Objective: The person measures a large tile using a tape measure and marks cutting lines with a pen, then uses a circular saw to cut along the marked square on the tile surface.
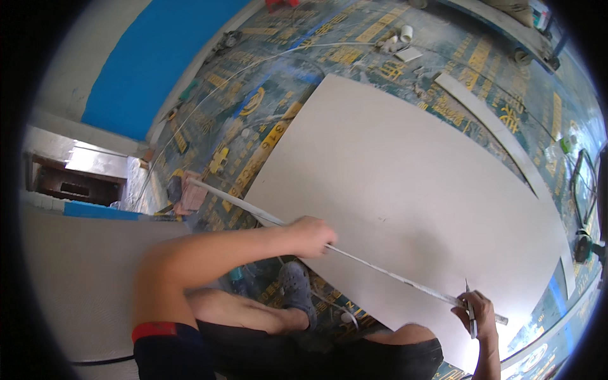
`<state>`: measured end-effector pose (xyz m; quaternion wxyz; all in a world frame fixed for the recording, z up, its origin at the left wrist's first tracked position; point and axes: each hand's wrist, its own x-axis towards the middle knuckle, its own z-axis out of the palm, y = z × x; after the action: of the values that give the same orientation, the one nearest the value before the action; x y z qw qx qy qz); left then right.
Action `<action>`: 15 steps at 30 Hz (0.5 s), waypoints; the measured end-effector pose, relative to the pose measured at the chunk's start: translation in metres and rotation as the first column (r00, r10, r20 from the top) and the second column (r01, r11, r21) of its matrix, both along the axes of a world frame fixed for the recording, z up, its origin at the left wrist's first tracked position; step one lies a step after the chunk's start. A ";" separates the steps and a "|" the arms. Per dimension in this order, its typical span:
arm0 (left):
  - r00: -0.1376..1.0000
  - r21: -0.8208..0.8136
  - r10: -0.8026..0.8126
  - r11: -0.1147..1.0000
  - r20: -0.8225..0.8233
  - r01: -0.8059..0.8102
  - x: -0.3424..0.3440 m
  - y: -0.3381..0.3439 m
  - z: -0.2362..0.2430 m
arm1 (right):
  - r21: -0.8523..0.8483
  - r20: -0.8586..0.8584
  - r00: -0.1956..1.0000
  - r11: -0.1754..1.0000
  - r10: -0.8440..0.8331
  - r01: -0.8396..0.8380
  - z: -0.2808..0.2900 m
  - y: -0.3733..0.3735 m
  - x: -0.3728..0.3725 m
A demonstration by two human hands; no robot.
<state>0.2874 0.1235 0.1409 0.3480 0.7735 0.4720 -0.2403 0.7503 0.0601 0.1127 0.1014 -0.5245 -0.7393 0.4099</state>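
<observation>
Left hand [310, 236] clenches, right hand [482, 313] pinches, above dark-green floor sheeting [383, 66] printed with yellow characters. On it lies a smooth, pale board [405, 171]; over its near side slants the long, straight, whitish bar [389, 274] both hold. The right hand also has a slim, pointed tool [472, 323].

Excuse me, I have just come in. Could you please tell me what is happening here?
A person has the left hand closed around a long thin bar that spans a large pale board on the floor. The right hand is near the bar's other end, with a slim pointed tool in its fingers. Whether the bar touches the board is hard to tell.
</observation>
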 end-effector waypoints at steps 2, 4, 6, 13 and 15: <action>1.000 0.124 -0.012 0.992 -0.019 0.014 -0.031 0.011 -0.002 | 0.056 0.033 0.998 0.997 -0.053 0.051 -0.012 -0.013 0.014; 1.000 0.237 -0.016 0.971 -0.027 0.022 -0.046 0.024 -0.012 | 0.104 0.046 0.993 0.990 -0.104 0.099 -0.017 -0.022 0.015; 0.998 0.427 0.017 0.903 0.053 -0.038 -0.061 0.026 -0.017 | 0.133 0.075 0.988 0.983 -0.136 0.125 -0.027 -0.029 0.004; 0.935 0.697 0.180 0.627 0.304 -0.347 -0.092 0.006 -0.103 | 0.172 0.144 0.981 0.979 -0.132 0.107 -0.061 -0.028 -0.034; 0.830 0.660 0.378 0.506 0.409 -0.556 -0.083 0.000 -0.128 | 0.227 0.204 0.966 0.967 -0.160 0.112 -0.064 -0.027 -0.028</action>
<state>0.2040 0.1231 0.0126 0.0929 0.7087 0.6793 0.1664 0.7220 0.0333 0.0491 0.1028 -0.6025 -0.7478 0.2594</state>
